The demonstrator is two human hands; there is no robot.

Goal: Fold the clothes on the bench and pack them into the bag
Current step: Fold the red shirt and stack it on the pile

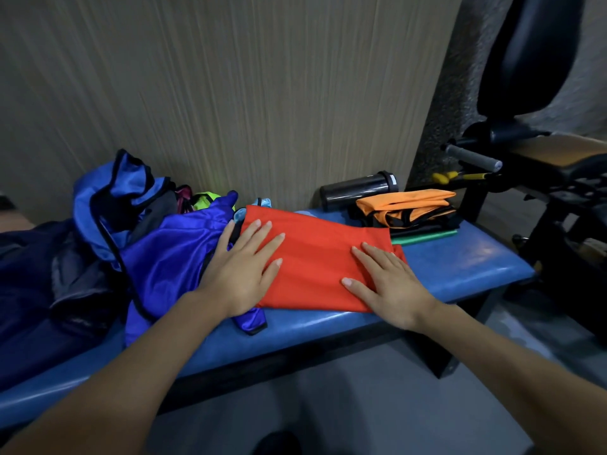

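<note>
Both hands, left (244,274) and right (391,287), press flat, gripping nothing, on half-folded red-orange cloth garment (315,257), mid padded blue bench (460,261); shiny blue pile (170,254) unfolded.

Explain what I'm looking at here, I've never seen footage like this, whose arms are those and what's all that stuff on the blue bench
There is no machine here. A person wears a camera on the head, so this single picture looks forward and down along their own bare arms. The left hand and the right hand both lie flat, fingers straight, pressing on a red garment spread on the blue bench. Neither hand grips anything. To the left sits a heap of shiny blue clothes, with more garments behind it. At the far right lies a stack of folded clothes, orange on top, black and green beneath. Behind that stack a dark bottle lies on its side against the wall. Exercise equipment stands at the right edge.
</note>
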